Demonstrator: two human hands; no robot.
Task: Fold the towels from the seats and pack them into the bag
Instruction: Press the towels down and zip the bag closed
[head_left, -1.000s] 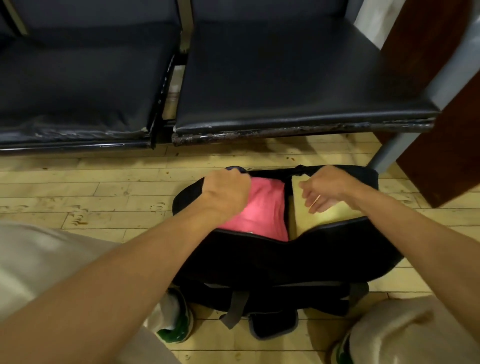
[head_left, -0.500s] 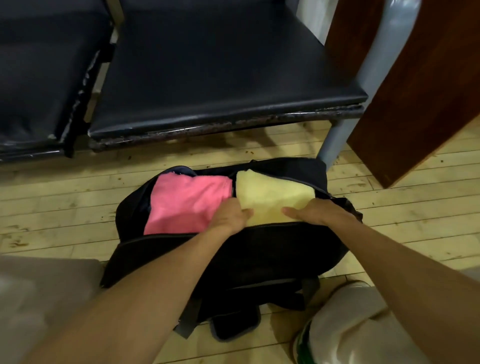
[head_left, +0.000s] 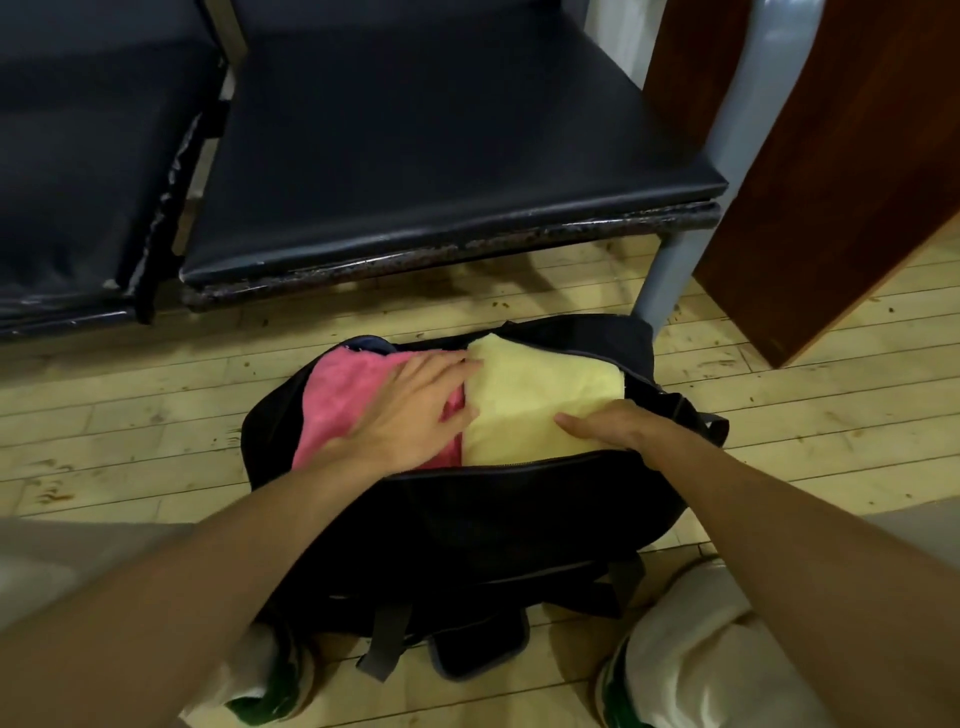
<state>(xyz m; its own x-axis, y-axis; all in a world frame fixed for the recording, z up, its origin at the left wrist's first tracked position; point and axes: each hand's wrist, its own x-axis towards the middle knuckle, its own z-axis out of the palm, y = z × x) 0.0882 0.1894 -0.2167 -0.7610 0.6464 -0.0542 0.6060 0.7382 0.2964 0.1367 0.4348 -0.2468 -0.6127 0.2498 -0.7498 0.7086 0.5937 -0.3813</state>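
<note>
A black bag (head_left: 498, 530) lies open on the wooden floor in front of me. Inside it a folded pink towel (head_left: 343, 395) fills the left half and a folded pale yellow towel (head_left: 540, 395) the right half. My left hand (head_left: 415, 410) lies flat with spread fingers on the pink towel, fingertips reaching the yellow one. My right hand (head_left: 613, 428) rests flat on the near right corner of the yellow towel, by the bag's zip edge.
Two dark padded seats (head_left: 431, 130) stand just behind the bag, with nothing on them. A grey metal leg (head_left: 670, 275) rises at the bag's far right corner, and a brown wooden panel (head_left: 841, 171) stands to the right. My knees and shoes flank the bag.
My left hand has slid from the bag's near rim up onto the pink towel and spread flat. The right hand stays on the yellow towel. The view shifted slightly.
</note>
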